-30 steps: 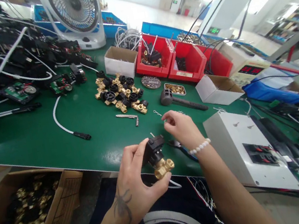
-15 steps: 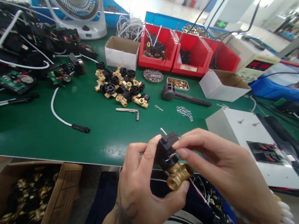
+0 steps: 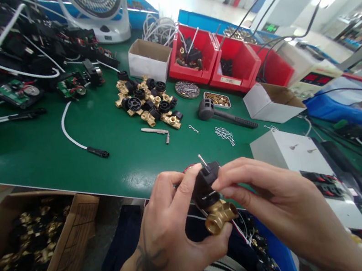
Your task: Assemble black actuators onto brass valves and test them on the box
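A brass valve (image 3: 219, 216) with a black plastic head (image 3: 208, 176) is held over the bench's front edge. My left hand (image 3: 173, 222) grips it, thumb under the brass body and fingers around the black head. A thin metal pin (image 3: 202, 161) sticks up from the head's top. At the black collar, my right hand (image 3: 252, 188) is closed in a pinch on a thin silvery wire clip (image 3: 209, 195), mostly hidden by the fingertips. More wire clips (image 3: 225, 136) lie in a small heap on the bench, and a single clip (image 3: 194, 128) lies apart.
On the green bench (image 3: 126, 163) are piled brass valves (image 3: 147, 99), a bent metal tool (image 3: 155, 131), a black mallet (image 3: 226, 114) and red bins (image 3: 192, 57). A grey box (image 3: 294, 149) stands right. Below left, a carton (image 3: 75, 231) holds more valves.
The valve has tipped slightly in my hands, showing more of the metal pin on top. My right hand has shifted a little right, its fingertips still at the collar.
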A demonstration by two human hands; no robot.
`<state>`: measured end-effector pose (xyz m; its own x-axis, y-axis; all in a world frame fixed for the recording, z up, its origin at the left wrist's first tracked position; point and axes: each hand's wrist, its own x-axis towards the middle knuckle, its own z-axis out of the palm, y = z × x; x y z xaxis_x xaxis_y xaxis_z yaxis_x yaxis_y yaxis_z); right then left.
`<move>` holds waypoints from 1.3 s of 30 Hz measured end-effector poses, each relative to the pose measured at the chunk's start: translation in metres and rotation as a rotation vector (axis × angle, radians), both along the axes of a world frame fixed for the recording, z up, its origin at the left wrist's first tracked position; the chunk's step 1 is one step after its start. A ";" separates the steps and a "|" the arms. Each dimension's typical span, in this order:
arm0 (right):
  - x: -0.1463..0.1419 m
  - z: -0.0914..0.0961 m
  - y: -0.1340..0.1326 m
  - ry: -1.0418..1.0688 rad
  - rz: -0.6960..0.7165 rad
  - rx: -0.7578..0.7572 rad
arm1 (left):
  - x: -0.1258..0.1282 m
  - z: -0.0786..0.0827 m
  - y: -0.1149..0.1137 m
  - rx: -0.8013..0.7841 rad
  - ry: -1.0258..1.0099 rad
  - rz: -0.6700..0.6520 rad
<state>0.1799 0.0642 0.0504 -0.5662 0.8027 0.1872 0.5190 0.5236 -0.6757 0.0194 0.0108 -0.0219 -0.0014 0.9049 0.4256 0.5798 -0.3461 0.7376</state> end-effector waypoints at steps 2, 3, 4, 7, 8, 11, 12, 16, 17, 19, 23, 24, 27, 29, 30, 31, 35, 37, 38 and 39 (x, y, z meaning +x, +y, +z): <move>-0.001 -0.007 0.000 0.033 -0.012 0.002 | -0.002 0.001 0.001 0.011 0.013 0.001; -0.001 -0.012 -0.001 0.053 -0.028 0.033 | -0.003 0.001 0.002 0.017 0.017 -0.002; -0.002 -0.017 -0.002 0.073 -0.047 0.075 | -0.004 0.000 0.003 0.016 0.020 -0.006; -0.003 -0.033 -0.005 0.093 -0.087 0.168 | -0.006 -0.010 0.008 -0.015 0.033 -0.030; -0.002 -0.035 -0.005 0.071 -0.077 0.161 | -0.006 -0.015 0.010 -0.030 0.028 -0.039; 0.008 -0.028 0.011 -0.051 -0.012 0.097 | -0.004 -0.027 0.015 -0.073 -0.023 -0.072; 0.014 -0.023 0.023 -0.097 -0.023 0.101 | -0.003 -0.030 0.017 -0.085 -0.047 -0.074; 0.051 -0.014 0.104 -0.471 -0.295 0.272 | -0.001 -0.035 0.023 -0.109 -0.086 -0.027; 0.059 -0.017 0.127 -0.644 -0.348 0.284 | -0.001 -0.035 0.024 -0.106 -0.083 -0.019; 0.073 -0.030 0.166 -0.863 -0.340 0.221 | 0.000 -0.035 0.026 -0.098 -0.072 -0.012; 0.077 -0.054 0.200 -0.941 -0.286 0.163 | 0.000 -0.036 0.026 -0.105 -0.079 -0.009; 0.075 -0.055 0.201 -0.942 -0.274 0.165 | 0.000 -0.036 0.026 -0.106 -0.086 -0.010; 0.069 -0.041 0.189 -0.919 -0.282 0.204 | -0.001 -0.037 0.025 -0.112 -0.105 -0.010; 0.065 -0.021 0.170 -0.898 -0.311 0.240 | -0.001 -0.038 0.025 -0.110 -0.117 -0.017; 0.064 -0.010 0.157 -0.857 -0.332 0.235 | -0.001 -0.038 0.026 -0.106 -0.123 -0.020; 0.063 0.002 0.141 -0.795 -0.354 0.214 | -0.001 -0.038 0.026 -0.104 -0.127 -0.021; 0.066 0.030 0.061 -0.122 -0.481 -0.140 | 0.000 -0.037 0.027 -0.110 -0.122 -0.021; 0.068 0.029 0.024 -0.041 -0.522 -0.150 | 0.000 -0.036 0.027 -0.111 -0.126 -0.022; 0.069 0.026 0.009 -0.039 -0.537 -0.124 | 0.000 -0.035 0.027 -0.110 -0.127 -0.024; 0.070 0.021 -0.002 -0.065 -0.530 -0.112 | 0.000 -0.035 0.027 -0.112 -0.126 -0.029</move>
<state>0.2497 0.0626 0.0718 -0.0858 0.9944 0.0622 0.7350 0.1053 -0.6699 0.0194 0.0382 -0.0565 -0.0220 0.9472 0.3199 0.4713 -0.2724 0.8389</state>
